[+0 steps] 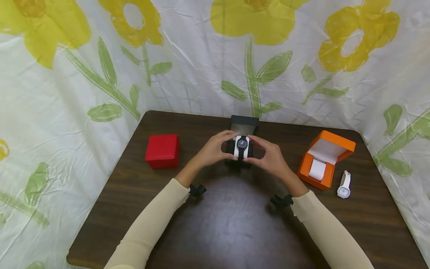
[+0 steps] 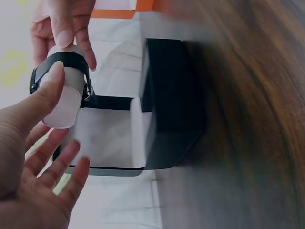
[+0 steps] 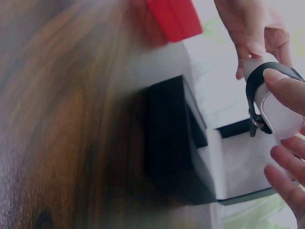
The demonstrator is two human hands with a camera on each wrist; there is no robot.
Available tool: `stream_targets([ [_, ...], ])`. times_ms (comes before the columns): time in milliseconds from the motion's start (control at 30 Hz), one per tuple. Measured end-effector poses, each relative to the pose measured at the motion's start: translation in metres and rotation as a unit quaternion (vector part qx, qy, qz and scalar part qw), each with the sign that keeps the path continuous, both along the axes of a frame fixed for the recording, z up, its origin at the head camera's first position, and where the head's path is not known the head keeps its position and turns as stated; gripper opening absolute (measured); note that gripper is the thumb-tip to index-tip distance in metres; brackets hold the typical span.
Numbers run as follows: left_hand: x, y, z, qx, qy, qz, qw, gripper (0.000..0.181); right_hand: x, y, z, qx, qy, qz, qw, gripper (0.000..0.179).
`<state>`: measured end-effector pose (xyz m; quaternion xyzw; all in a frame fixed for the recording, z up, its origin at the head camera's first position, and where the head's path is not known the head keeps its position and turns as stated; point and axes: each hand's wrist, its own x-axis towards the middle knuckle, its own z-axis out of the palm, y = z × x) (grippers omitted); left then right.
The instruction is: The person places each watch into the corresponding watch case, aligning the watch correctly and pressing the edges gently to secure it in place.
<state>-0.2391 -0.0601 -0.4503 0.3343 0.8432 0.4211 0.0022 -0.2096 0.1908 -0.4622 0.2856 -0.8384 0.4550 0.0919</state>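
Both hands grip a white watch cushion (image 2: 62, 109) from its two ends, close over an open black box (image 1: 244, 121). A black wristwatch (image 1: 242, 143) is wrapped around the cushion, its dark dial facing me in the head view. My left hand (image 1: 214, 150) has its thumb against the strap and cushion, its other fingers spread behind. From the opposite end my right hand (image 1: 271, 158) pinches the cushion, its thumb over the black strap (image 3: 256, 88) in the right wrist view. The box's pale inside (image 2: 107, 136) shows below the cushion in the left wrist view.
To the left stands a closed red box (image 1: 162, 151). An open orange box (image 1: 304, 166) with a white cushion (image 1: 317, 170) inside stands at the right, and a white watch (image 1: 344, 185) lies beside it. A flowered cloth (image 1: 195, 74) hangs behind the dark wooden table (image 1: 231, 220).
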Motion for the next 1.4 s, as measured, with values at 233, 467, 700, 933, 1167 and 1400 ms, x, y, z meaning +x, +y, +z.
stream_targets([
  [233,-0.009,0.004,-0.017,-0.05,0.002,0.034,0.9981,0.079,-0.009,0.0,-0.014,0.06,-0.022,-0.026,0.9976,0.079],
  [467,-0.015,0.005,-0.031,-0.066,-0.002,0.046,0.9968,0.078,-0.018,0.0,-0.027,0.09,-0.042,-0.037,0.9944,0.08],
  [700,-0.018,0.006,-0.04,-0.068,-0.014,0.039,0.9968,0.077,-0.023,0.001,-0.039,0.095,-0.066,-0.046,0.9922,0.077],
  [933,-0.022,0.004,-0.043,-0.077,-0.01,0.029,0.9965,0.077,-0.028,0.002,-0.045,0.086,-0.067,-0.043,0.9931,0.076],
  [1167,-0.027,0.003,-0.044,-0.079,-0.008,0.009,0.9968,0.078,-0.03,0.004,-0.045,0.09,-0.075,-0.044,0.9922,0.077],
  [1400,-0.03,0.005,-0.048,-0.081,0.005,0.001,0.9967,0.074,-0.031,0.006,-0.045,0.1,-0.082,-0.041,0.9908,0.075],
])
